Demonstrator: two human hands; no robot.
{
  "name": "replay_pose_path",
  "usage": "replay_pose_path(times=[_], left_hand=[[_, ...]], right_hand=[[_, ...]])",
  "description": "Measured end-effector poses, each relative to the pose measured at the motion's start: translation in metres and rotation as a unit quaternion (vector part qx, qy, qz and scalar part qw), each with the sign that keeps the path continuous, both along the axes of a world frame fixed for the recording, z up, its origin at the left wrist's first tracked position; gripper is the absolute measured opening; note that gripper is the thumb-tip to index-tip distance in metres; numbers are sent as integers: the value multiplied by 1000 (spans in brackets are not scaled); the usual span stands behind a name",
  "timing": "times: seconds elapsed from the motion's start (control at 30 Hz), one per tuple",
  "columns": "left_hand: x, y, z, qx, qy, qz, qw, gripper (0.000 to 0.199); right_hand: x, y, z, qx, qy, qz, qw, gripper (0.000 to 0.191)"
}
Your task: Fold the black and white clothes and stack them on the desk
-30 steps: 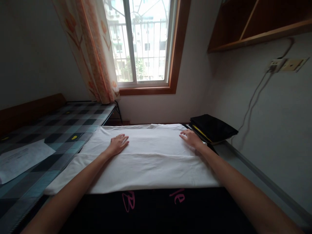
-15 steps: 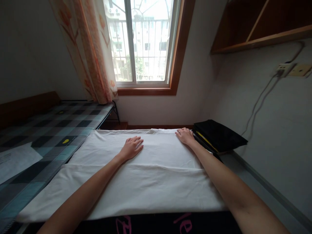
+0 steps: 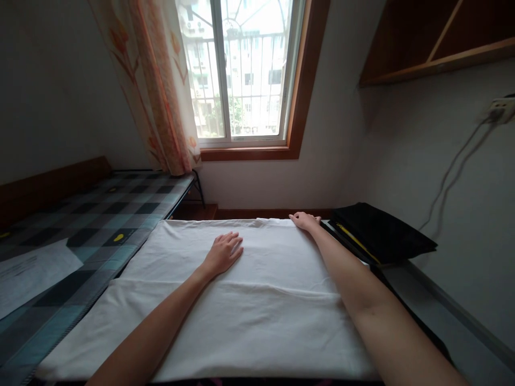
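Observation:
A white cloth [image 3: 257, 332] lies spread over a flat surface in front of me, with a crease running across its middle and light wrinkles. On its far half, my left hand [image 3: 225, 252] rests palm down, fingers stretched out and slightly apart. My right hand [image 3: 306, 220] is at the cloth's far right edge, touching it. Its outer fingers are spread, while the fingertips in between bend over the edge and are partly hidden. I see no object in either hand.
A black bag or case with a yellow strip [image 3: 378, 233] sits right of the cloth. At left is a bed with a checked cover [image 3: 148, 195], a paper sheet [image 3: 40, 273] on it. Ahead are a curtain [image 3: 155, 91] and window; a shelf [image 3: 434, 67] hangs upper right.
My right hand has shifted onto the cloth's far edge, its fingers now bending over it. My left hand stays flat in about the same spot on the cloth. The view has tilted slightly.

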State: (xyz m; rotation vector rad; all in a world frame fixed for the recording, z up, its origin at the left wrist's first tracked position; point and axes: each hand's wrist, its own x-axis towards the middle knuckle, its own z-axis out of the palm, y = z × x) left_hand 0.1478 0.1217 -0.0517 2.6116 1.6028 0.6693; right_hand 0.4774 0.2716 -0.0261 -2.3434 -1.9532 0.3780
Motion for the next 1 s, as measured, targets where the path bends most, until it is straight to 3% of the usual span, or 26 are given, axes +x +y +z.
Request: replay_pose_path(times=[0.27, 0.37, 0.43, 0.5, 0.57, 0.63, 0.7, 0.8, 0.9, 1.0], left_hand=[[2, 0, 1, 14, -13, 9, 1000, 32], [1, 0, 1, 17, -20, 10, 1000, 31], [1, 1, 1, 17, -22, 11, 1000, 31], [1, 2, 1, 15, -24, 10, 1000, 31], [1, 2, 0, 13, -24, 11, 1000, 32], [0, 3, 0, 13, -24, 13, 1000, 32], [0, 3, 0, 14, -25, 13, 1000, 32], [0, 3, 0, 13, -26, 11, 1000, 32], [-1, 3, -1, 9, -29, 11, 999, 33], [-2, 3, -1, 8, -24, 11, 1000, 34]], right_hand=[[-6, 16, 0, -3, 66, -2, 998, 24], [-7, 12, 7, 38, 95, 11, 995, 25], [-8, 3, 14, 116, 131, 24, 984, 31], [-5, -13, 19, 223, 220, 80, 946, 31], [2, -36, 21, 273, 319, 183, 889, 28], [12, -63, 21, 216, 349, 277, 869, 25], [23, -87, 19, 120, 309, 315, 890, 23], [30, -109, 15, 35, 251, 298, 920, 28], [22, -107, 13, 63, 287, 250, 923, 39], [4, -90, 12, 93, 317, 139, 934, 50]])
